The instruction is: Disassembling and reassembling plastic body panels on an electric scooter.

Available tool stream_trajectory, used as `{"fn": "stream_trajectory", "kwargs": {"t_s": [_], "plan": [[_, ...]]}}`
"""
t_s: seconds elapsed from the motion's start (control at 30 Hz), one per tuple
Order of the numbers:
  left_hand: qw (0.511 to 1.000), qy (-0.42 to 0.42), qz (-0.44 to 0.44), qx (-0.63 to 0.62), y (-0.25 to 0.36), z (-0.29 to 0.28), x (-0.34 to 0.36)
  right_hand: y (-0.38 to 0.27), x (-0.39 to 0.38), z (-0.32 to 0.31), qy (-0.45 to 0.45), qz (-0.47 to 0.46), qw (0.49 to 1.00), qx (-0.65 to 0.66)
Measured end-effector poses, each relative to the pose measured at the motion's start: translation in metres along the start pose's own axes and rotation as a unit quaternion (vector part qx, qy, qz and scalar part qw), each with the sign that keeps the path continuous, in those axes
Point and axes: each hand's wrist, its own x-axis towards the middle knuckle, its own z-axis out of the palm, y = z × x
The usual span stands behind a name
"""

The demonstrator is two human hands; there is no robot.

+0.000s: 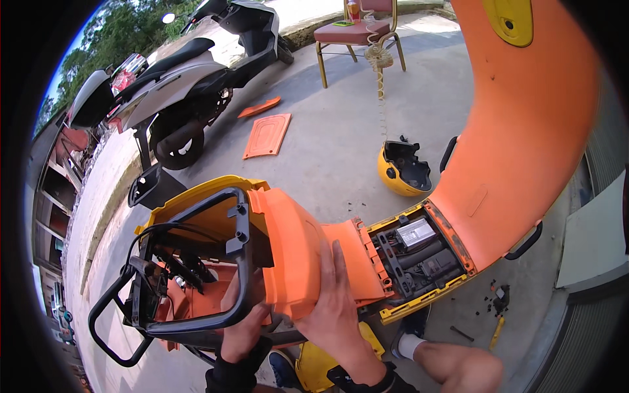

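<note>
A curved orange body panel (288,239) stands beside the black tubular frame (196,321) of a partly stripped orange and yellow scooter. At its lower left edge is my left hand (244,327), closed on the panel, with some fingers hidden behind the frame tube. My right hand (334,318) presses along the panel's right side, fingers long over the orange surface, and the two hands hold it between them. To the right an open bay (419,255) shows a silver box and black parts. A yellow cover (229,187) rises behind the frame.
A large orange front body (517,131) curves up at the right. Beyond lie a yellow helmet (403,170), a flat orange panel (267,136), a chair (350,33) and a parked scooter (177,85). Small screws, black parts and a yellow-handled tool (498,333) lie at lower right.
</note>
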Motion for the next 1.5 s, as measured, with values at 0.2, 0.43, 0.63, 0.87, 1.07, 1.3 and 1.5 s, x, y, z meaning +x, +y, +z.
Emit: {"fn": "stream_trajectory", "kwargs": {"t_s": [0.2,0.43,0.63,0.87,1.07,1.3,1.5], "plan": [[0.977,-0.171,0.109,-0.064,0.014,0.015,-0.017,-0.010,-0.005,0.005,-0.009,0.035,0.997,-0.075],[0.955,0.114,0.118,0.245,0.025,0.073,-0.029,-0.002,-0.017,-0.006,-0.035,0.047,0.993,-0.101],[0.979,0.090,-0.025,0.183,0.023,0.056,-0.035,0.014,0.040,-0.070,-0.162,-0.032,0.977,0.132],[0.992,-0.002,0.010,0.126,0.034,0.056,-0.028,0.018,0.221,-0.001,-0.324,0.005,0.941,0.095],[0.983,-0.021,-0.083,0.165,0.032,0.057,-0.016,0.019,0.220,0.006,-0.308,0.024,0.951,0.019],[0.960,0.147,0.194,0.136,0.015,0.066,-0.017,0.041,0.141,0.021,-0.116,-0.051,0.991,0.045],[0.990,-0.042,0.127,0.041,0.015,0.054,-0.019,-0.005,0.123,0.005,-0.176,0.074,0.964,0.186]]}}
